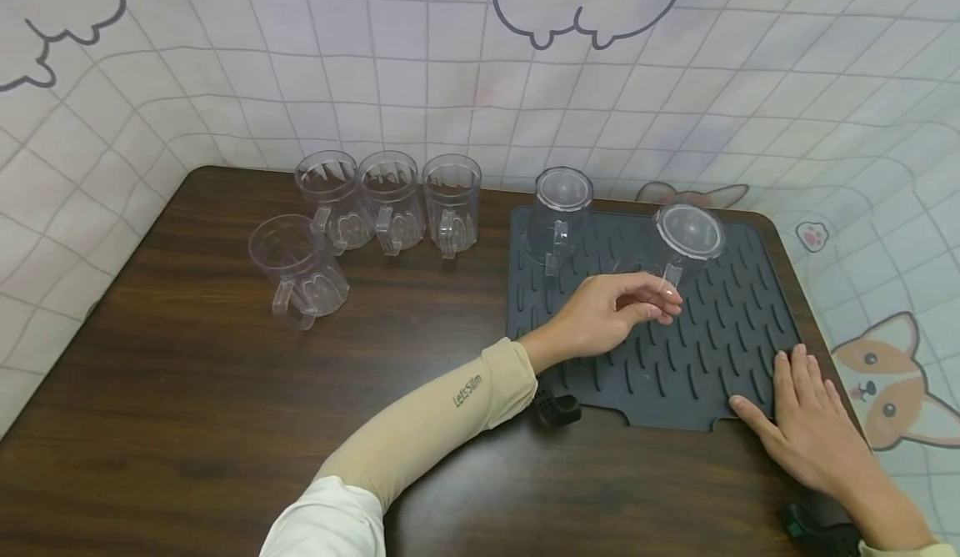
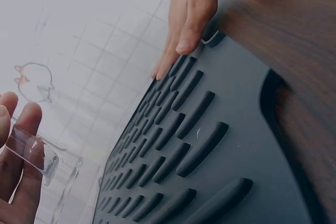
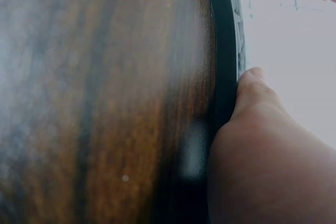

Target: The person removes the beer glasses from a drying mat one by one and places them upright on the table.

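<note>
My left hand (image 1: 611, 311) reaches over the dark grey ridged mat (image 1: 712, 382) and pinches the handle of a clear plastic mug (image 1: 690, 233), whose base faces up. In the left wrist view, the clear handle (image 2: 31, 153) lies between thumb and fingers. Flat and spread, my right hand (image 1: 813, 424) rests on the mat's front right corner and the wood beside it. Another clear mug (image 1: 561, 207) stands upside down at the mat's back left.
Left of the mat, three clear mugs (image 1: 452, 198) stand upright in a row near the back edge of the brown wooden table (image 1: 187, 373). A fourth mug (image 1: 300, 265) is in front of them. A patterned cloth wall (image 1: 450, 57) rises behind.
</note>
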Demonstrator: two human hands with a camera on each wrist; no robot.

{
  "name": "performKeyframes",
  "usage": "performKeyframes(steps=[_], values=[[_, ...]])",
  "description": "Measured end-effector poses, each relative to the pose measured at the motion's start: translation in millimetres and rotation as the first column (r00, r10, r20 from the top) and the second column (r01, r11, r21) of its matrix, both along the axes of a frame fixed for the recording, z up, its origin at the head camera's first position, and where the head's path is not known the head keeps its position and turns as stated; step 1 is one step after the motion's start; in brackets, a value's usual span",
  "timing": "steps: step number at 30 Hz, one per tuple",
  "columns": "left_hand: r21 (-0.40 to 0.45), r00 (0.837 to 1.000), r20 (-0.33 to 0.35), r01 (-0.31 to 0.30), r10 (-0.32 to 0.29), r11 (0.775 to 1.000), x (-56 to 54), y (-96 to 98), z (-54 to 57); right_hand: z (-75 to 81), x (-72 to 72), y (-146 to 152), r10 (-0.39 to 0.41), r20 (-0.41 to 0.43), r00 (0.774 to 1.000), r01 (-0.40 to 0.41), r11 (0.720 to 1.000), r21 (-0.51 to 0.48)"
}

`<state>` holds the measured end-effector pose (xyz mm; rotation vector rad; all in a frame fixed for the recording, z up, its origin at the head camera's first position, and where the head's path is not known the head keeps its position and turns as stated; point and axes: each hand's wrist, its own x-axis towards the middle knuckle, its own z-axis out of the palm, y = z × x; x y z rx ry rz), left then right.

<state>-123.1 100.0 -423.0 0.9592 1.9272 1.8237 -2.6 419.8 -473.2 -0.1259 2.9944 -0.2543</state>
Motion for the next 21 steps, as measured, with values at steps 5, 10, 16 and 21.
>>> performKeyframes(steps=[5, 10, 16, 21], values=[[-0.010, 1.000, -0.017, 0.020, -0.020, 1.000, 6.3, -6.7, 4.1, -2.7, -0.6, 0.5, -0.002, -0.012, 1.000, 0.002, 1.000, 0.000], [-0.027, 0.999, -0.035, 0.040, -0.041, 0.999, 11.5, -13.2, 6.9, -4.0, -0.9, 2.0, -0.006, -0.006, 1.000, 0.006, 1.000, 0.006], [-0.015, 0.998, -0.048, 0.049, -0.049, 0.999, 15.8, -20.5, 8.4, -6.3, -0.5, 2.7, 0.000, -0.012, 1.000, 0.000, 1.000, 0.004], [0.019, 0.997, -0.049, 0.055, -0.054, 0.998, 18.5, -26.9, 9.6, -8.2, -1.4, 4.4, 0.009, -0.010, 1.000, -0.009, 1.000, 0.001]])
